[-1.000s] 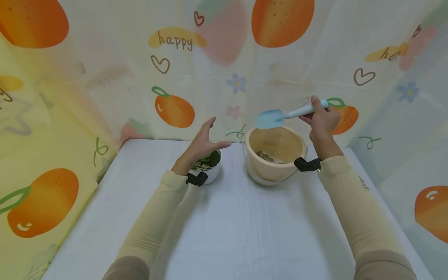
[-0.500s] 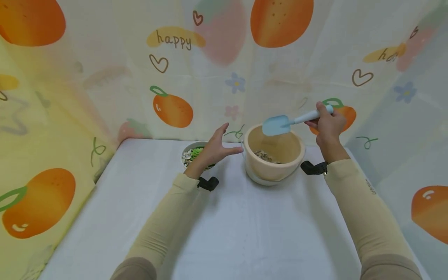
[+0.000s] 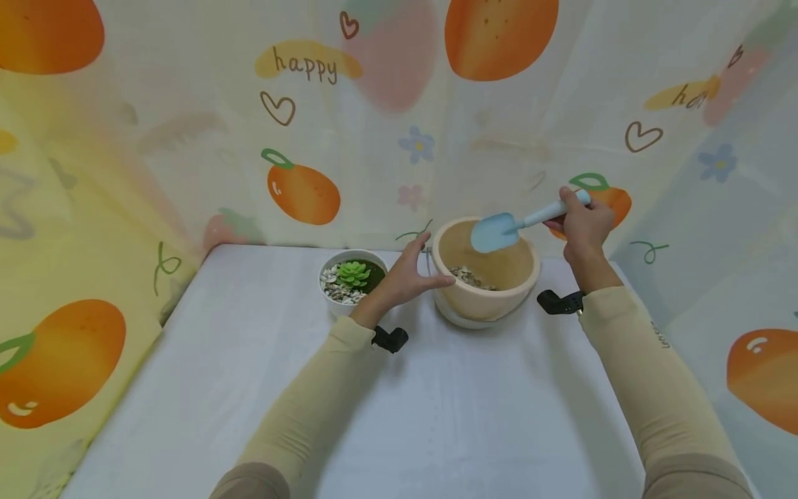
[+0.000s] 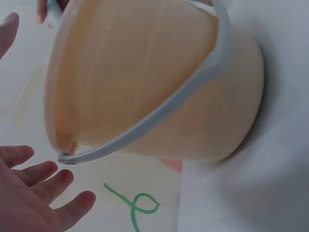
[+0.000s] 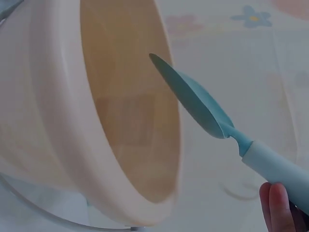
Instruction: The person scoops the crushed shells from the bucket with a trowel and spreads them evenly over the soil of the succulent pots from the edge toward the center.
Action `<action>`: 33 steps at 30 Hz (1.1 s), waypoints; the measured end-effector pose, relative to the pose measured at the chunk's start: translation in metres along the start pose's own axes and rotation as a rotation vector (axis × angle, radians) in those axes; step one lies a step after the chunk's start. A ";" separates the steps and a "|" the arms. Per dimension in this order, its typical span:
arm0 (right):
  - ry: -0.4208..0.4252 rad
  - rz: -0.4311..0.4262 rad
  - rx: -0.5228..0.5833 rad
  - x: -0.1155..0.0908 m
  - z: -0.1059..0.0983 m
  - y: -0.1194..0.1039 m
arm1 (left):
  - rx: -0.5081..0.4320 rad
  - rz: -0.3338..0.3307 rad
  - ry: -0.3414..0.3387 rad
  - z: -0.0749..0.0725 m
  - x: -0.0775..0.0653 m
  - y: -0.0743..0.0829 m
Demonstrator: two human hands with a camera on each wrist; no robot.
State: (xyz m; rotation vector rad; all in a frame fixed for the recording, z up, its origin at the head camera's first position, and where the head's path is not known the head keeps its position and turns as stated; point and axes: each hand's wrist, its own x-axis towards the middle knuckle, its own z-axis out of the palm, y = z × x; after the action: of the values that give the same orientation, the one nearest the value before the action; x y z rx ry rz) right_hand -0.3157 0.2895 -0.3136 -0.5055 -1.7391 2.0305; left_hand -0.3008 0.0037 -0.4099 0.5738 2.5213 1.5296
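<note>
My right hand (image 3: pixel 586 220) grips the pale handle of a light-blue garden trowel (image 3: pixel 495 233), its blade tilted over the mouth of a cream bucket (image 3: pixel 480 305). In the right wrist view the trowel (image 5: pixel 198 101) shows beside the bucket's rim. Small stones (image 3: pixel 470 277) lie on the bucket's floor. My left hand (image 3: pixel 402 278) is at the bucket's left side, thumb and fingers spread, holding nothing. In the left wrist view its fingers (image 4: pixel 48 179) are close to the end of the bucket's grey bail handle (image 4: pixel 159 111); whether they touch it I cannot tell.
Left of my left hand stands a white pot (image 3: pixel 333 305) with a green succulent (image 3: pixel 353 274) and pebbles, partly behind the wrist. A white cloth (image 3: pixel 436 416) covers the table. Patterned curtains (image 3: pixel 374 173) rise behind and at both sides.
My left hand has moved right from in front of the succulent pot to the bucket, uncovering the plant. My right hand has brought the trowel slightly right and lower over the bucket's mouth.
</note>
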 end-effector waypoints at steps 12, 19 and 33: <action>-0.067 -0.123 -0.256 -0.004 0.010 0.015 | -0.032 -0.023 0.023 0.017 0.008 -0.014; -0.257 -0.232 -0.538 -0.004 0.014 0.022 | -0.027 0.026 0.033 0.021 0.012 -0.017; -0.681 -0.458 -1.025 -0.003 0.026 0.045 | 0.007 0.017 0.031 0.021 0.015 -0.017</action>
State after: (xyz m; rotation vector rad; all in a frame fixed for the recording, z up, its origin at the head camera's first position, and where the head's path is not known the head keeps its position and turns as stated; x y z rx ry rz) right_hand -0.3304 0.2601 -0.3539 0.3707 -2.9100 0.9011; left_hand -0.3128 0.0196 -0.4337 0.5783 2.5525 1.5477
